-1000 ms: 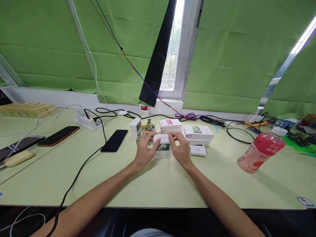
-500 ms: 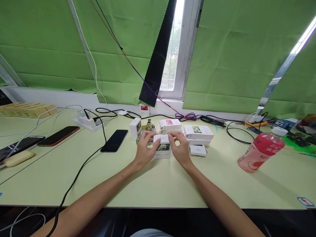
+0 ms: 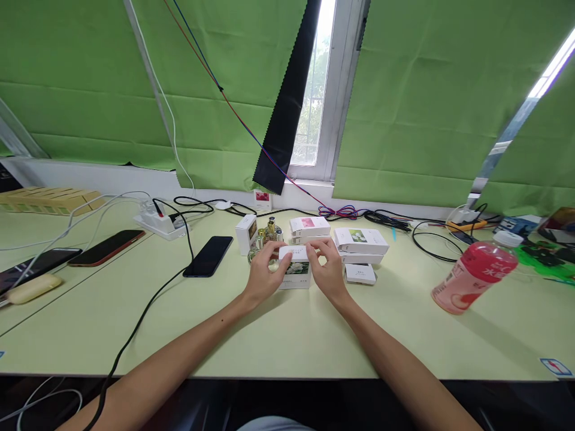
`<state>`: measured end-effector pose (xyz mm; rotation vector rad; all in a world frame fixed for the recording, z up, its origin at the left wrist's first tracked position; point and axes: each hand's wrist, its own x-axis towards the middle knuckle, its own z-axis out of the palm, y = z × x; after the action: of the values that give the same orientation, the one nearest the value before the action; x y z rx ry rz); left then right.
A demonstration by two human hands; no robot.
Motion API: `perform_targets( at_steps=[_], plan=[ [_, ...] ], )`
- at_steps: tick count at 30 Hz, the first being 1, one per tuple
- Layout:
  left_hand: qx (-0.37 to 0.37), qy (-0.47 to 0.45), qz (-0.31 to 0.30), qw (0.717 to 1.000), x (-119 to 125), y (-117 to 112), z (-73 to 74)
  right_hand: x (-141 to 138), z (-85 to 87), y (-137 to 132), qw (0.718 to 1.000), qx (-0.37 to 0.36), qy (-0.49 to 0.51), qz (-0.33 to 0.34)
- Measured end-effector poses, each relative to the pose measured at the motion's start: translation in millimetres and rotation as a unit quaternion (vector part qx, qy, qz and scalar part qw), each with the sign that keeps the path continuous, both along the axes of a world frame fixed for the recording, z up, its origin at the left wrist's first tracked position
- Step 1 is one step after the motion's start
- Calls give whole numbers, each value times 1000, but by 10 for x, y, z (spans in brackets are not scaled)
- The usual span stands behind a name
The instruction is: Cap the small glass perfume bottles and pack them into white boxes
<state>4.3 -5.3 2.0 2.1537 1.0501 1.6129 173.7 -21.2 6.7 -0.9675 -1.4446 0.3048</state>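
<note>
A small white box [image 3: 295, 276] with a dark floral picture stands upright on the table between my hands. My left hand [image 3: 266, 269] grips its top left corner with thumb and fingers. At the top right corner, my right hand [image 3: 327, 266] pinches the box the same way. Behind my left fingers are several small glass bottles [image 3: 272, 227] with gold caps, partly hidden. Another white box [image 3: 247, 234] stands upright to their left. White boxes with a pink picture [image 3: 309, 225] are stacked just behind my right hand.
To the right lie stacked white boxes [image 3: 362, 239] and a smaller white box [image 3: 360, 273]. A pink drink bottle [image 3: 475, 275] stands farther right. On the left are a black phone [image 3: 208, 256], a red-edged phone [image 3: 106, 247], a power strip [image 3: 162, 224] and a black cable [image 3: 148, 308].
</note>
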Motion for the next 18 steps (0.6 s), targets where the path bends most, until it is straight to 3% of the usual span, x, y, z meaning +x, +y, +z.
perform_targets(
  at_steps=[18],
  plan=[
    [-17,8,-3,1000,-4,19,-13,10,-6,15,1000,-17,1,22]
  ],
)
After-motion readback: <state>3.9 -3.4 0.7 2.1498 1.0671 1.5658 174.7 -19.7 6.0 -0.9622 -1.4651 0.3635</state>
